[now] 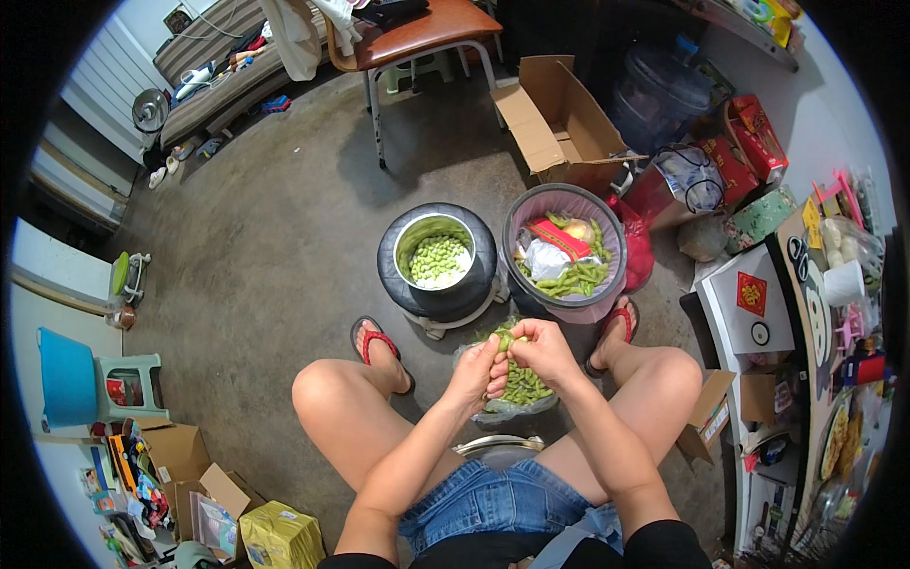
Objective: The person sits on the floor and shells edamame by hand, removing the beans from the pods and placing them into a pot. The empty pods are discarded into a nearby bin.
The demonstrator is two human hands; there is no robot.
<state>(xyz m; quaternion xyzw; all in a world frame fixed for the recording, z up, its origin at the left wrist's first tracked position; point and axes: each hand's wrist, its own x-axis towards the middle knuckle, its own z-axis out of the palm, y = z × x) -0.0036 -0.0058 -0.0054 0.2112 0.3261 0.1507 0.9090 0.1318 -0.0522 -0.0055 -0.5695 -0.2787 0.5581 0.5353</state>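
Observation:
My left hand (478,370) and my right hand (546,352) meet over a plastic bag of green soybean pods (522,387) between my legs. Both pinch a green pod (505,340) at their fingertips. Beyond them, a metal pot (399,249) holding shelled green beans (437,259) rests on a round black padded stool (398,295). To its right stands a lined trash bin (507,263) with green pods (579,279), crumpled white material and a red wrapper inside.
An open cardboard box (530,135) stands behind the bin, near a red plastic bag (638,249). A brown chair (426,28) is farther back. Cluttered shelves (725,334) line the right; a yellow package (281,537) and boxes lie at lower left.

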